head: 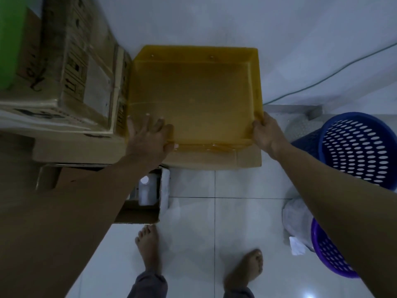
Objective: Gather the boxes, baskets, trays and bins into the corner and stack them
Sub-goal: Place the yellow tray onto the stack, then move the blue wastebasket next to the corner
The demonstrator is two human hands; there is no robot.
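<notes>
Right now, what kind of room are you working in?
Probably a storage corner of a home or small shop, though I can't tell which. Stacked cardboard boxes stand against white walls, a yellow tray sits on another carton, and perforated plastic baskets stand on the tiled floor.

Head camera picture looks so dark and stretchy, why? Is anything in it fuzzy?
Head view: the light is dim and bluish, so the yellow tray looks dull. Head view: the wide lens makes the arms look huge near the bottom corners. Head view: the cardboard boxes and the left hand are a bit smeared with blur, while the holes in the blue basket stay fairly sharp.
</notes>
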